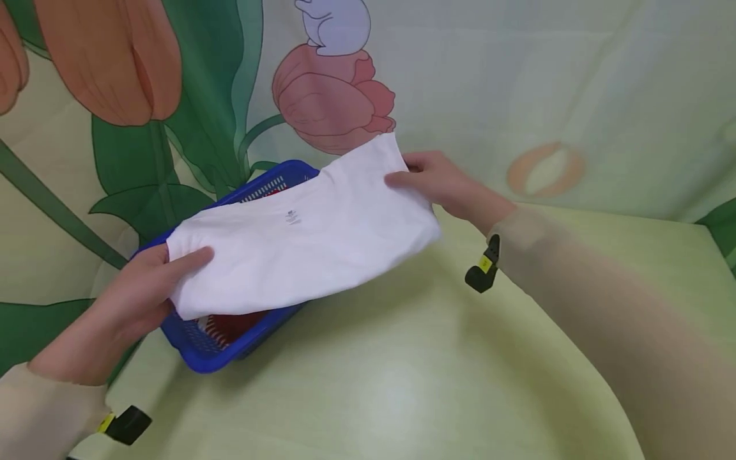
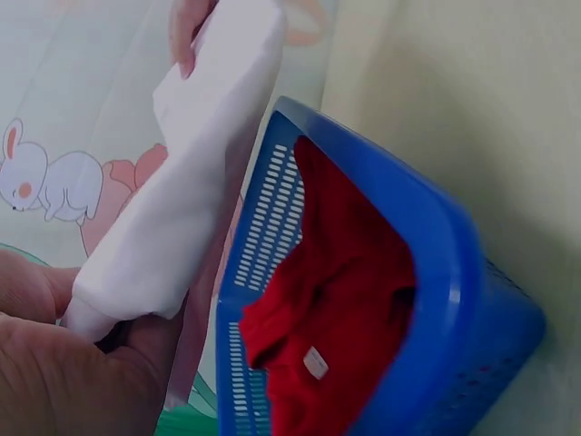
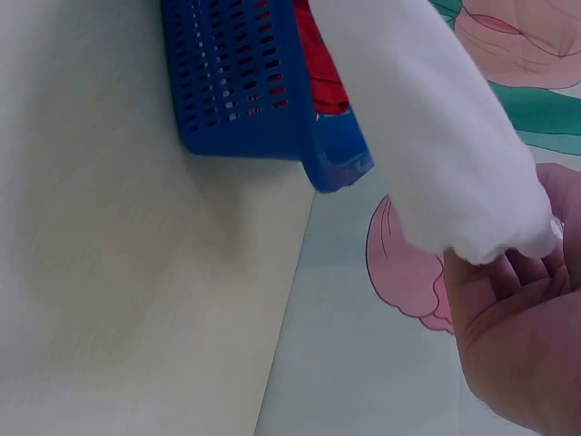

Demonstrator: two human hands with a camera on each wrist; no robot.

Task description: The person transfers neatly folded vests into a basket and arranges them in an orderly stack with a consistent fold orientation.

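Observation:
A folded white garment [image 1: 299, 243] with a small printed neck label is stretched between both hands above a blue plastic basket [image 1: 207, 361]. My left hand [image 1: 135, 284] grips its left end, thumb on top and fingers underneath. At the other end, my right hand [image 1: 439, 182] pinches the cloth near its upper right edge. Inside the basket lies a red garment [image 2: 345, 272] with a small white tag, best seen in the left wrist view. The white cloth hides much of the basket in the head view.
The basket stands on a pale yellow-green table [image 1: 391, 383], close to a wall hanging [image 1: 460, 83] printed with tulips and a white rabbit. Black devices with yellow marks are strapped to both wrists.

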